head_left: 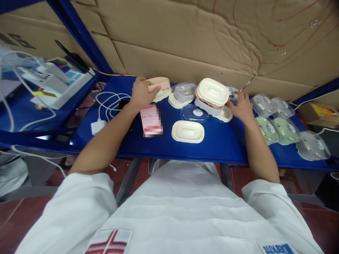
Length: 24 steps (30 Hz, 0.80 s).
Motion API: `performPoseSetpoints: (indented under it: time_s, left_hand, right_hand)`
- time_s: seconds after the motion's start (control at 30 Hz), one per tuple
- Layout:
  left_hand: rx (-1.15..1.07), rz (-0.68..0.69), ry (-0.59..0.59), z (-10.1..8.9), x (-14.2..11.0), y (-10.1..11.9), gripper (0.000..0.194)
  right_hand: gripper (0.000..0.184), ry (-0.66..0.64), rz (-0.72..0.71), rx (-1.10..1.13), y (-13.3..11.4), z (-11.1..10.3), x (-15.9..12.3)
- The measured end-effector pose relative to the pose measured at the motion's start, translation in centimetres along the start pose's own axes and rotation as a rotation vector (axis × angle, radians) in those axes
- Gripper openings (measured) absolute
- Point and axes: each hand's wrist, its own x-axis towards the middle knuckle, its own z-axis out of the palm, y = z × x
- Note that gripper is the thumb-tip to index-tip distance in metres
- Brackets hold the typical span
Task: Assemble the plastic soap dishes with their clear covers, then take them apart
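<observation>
A coiled white cable (112,97) lies on the blue metal tabletop (219,144), left of the left hand (142,93), whose fingers are clamped on a peach oval plastic piece (162,84) behind a lit black phone (150,120); next, a flat cream oval plastic lid (188,131) lies before a stack of cream, peach and grey oval plastic pieces (213,91); just right of it is the right hand (240,106), its fingers' grip impossible to tell, then pale green plastic containers (286,129)

We've got a deep blue table (225,146), cream front tray (188,132), peachy frame (163,84), pale green cases (285,129) and a white shirt (185,197) with a red-striped patch (112,242).
</observation>
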Motion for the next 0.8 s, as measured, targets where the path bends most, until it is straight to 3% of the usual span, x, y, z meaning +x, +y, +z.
performPoseSetpoints:
  time_s: [0.17, 0.27, 0.37, 0.5, 0.67, 0.8]
  left_hand:
    - [0.062, 0.021, -0.046, 0.9, -0.3, -0.5, 0.079]
    - [0.084, 0.026, -0.06, 1.2, -0.6, -0.6, 0.074]
    - [0.155, 0.028, -0.07, 1.2, -1.0, -0.2, 0.068]
    - [0.226, 0.025, -0.093, 0.8, -1.3, 0.6, 0.066]
    - [0.284, 0.014, -0.133, 0.2, -1.9, 1.8, 0.069]
    - [0.307, 0.027, -0.127, 0.0, -2.4, 2.5, 0.067]
  right_hand:
    - [0.068, -0.205, 0.121, -0.112, 2.8, -5.0, -0.7]
    - [0.073, -0.213, 0.228, -0.179, 5.9, -7.6, -4.1]
    - [0.087, -0.079, 0.319, -0.206, 8.4, -8.1, -9.3]
    - [0.091, -0.051, 0.403, -0.18, 10.3, -6.8, -14.3]
    - [0.082, 0.008, 0.213, -0.156, 9.7, -5.9, -13.3]
    - [0.076, -0.12, 0.097, -0.148, 7.6, -5.6, -9.4]
